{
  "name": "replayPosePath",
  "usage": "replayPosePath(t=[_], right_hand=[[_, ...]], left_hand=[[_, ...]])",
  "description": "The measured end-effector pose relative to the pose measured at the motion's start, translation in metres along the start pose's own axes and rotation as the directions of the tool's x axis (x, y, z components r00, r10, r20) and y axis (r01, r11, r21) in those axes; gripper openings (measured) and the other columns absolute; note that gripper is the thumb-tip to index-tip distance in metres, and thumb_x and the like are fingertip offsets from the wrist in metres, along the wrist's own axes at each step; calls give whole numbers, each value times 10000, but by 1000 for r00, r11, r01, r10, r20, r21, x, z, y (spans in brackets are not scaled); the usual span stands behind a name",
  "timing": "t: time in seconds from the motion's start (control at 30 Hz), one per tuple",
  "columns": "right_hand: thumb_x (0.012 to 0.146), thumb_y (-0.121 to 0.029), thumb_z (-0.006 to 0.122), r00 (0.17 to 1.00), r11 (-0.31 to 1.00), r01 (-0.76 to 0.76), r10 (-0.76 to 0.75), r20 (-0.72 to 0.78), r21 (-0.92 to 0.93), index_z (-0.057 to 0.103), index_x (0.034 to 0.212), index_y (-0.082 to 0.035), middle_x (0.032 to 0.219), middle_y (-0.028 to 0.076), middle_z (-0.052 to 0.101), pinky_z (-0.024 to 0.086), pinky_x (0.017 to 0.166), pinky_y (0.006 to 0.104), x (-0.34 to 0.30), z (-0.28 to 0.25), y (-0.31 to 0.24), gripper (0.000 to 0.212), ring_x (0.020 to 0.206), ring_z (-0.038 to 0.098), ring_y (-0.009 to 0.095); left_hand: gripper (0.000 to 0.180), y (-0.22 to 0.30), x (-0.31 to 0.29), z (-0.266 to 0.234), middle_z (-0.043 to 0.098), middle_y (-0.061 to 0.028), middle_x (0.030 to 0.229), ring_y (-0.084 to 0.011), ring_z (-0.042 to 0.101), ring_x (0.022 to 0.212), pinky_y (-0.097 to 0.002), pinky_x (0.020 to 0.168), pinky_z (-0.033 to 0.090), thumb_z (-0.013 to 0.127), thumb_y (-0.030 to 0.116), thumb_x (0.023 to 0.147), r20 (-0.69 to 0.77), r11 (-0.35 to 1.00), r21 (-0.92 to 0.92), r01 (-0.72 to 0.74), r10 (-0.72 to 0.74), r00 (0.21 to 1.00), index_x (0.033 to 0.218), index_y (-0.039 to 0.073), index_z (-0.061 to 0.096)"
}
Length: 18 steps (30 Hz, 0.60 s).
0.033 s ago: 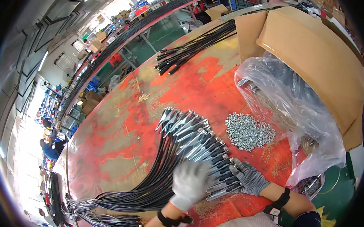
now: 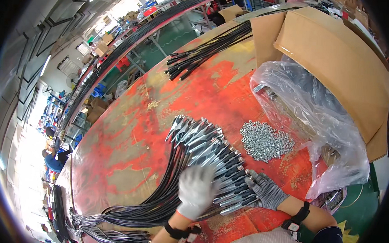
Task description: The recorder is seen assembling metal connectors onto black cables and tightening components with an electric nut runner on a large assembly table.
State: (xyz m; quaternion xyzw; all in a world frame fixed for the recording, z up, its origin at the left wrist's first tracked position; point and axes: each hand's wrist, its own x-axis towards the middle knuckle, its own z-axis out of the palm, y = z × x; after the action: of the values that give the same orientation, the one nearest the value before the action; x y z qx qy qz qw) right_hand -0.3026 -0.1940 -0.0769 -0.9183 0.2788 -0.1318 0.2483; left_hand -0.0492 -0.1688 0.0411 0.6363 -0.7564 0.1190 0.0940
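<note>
A row of black cables [image 2: 156, 196] lies fanned on the table, their ends carrying long silvery pieces, black sleeves and metal tips [image 2: 230, 155]. My left hand [image 2: 196, 189], in a white glove, is over the near part of this row. Motion smears its fingers, so whether they grip a cable is unclear. At the row's right edge is my right hand [image 2: 267, 192] in a grey striped glove, its fingers closed at the metal tip of a cable end. Just beyond that hand lies a pile of small silvery nuts [image 2: 267, 141] on the worn red tabletop [image 2: 127, 162].
An open cardboard box [image 2: 331, 62] stands at the far right, with a clear plastic bag [image 2: 299, 104] of metal parts spilling from it. Another bundle of black cables [image 2: 206, 54] lies at the far edge. Beyond is a long cable-laden bench [image 2: 133, 40]. A person [image 2: 53, 161] is at far left.
My left hand has shifted a little to the left and slightly away from me over the cables. My right hand has stayed at the row's right edge.
</note>
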Motion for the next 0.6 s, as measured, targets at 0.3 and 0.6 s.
replayPosePath(t=[0.3, 0.6], right_hand=[[773, -466, 711, 999, 999, -9, 10, -39, 49, 344, 1422, -18, 1510, 251, 286, 289, 1121, 502, 7, -1, -7, 869, 1363, 355, 391], [650, -263, 840, 985, 982, 44, -12, -174, 185, 382, 1411, -85, 1487, 223, 343, 419, 1026, 479, -4, 5, -9, 907, 1245, 479, 396]], left_hand=[[321, -23, 30, 47, 644, -89, 967, -305, 608, 892, -444, 768, 476, 643, 343, 822, 139, 997, -6, 80, -78, 987, 1061, 131, 619], [352, -7, 37, 54, 640, -169, 959, -359, 622, 914, -472, 799, 481, 623, 353, 844, 239, 978, -56, 199, -181, 954, 1034, 61, 577]])
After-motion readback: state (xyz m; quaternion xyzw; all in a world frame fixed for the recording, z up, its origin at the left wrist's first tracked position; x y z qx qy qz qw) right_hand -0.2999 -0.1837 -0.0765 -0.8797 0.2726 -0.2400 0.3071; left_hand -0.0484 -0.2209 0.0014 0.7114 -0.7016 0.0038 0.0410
